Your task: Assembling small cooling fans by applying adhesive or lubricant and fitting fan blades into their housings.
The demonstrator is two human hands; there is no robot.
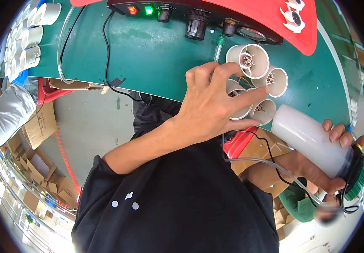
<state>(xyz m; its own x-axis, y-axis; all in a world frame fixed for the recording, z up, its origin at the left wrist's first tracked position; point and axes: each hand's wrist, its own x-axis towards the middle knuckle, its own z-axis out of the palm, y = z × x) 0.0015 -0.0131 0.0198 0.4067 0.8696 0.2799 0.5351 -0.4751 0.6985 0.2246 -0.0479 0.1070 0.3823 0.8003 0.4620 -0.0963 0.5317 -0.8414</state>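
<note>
Several white cup-shaped housings stand grouped on the green table, each with a small motor with copper windings and fins inside. My left hand (215, 99) reaches over them. Its fingers curl round the nearest cup (240, 110), the index finger lying across its rim and the thumb by a lower cup (263, 112). An upper cup (253, 71) and a right-hand cup (278, 82) stand close to the fingertips. At the right, my right hand (336, 135) is wrapped round a large translucent white dispensing barrel (308, 137) with a green cap (358, 179), tilted toward the cups.
A black control box (169, 16) with lit switches, knobs and a gauge stands at the back, before a red tray (270, 12) holding white parts. A black cable (107, 50) and a clear hose (270, 162) run nearby. More white cups (31, 37) stand far left, near another person's sleeve (9, 109).
</note>
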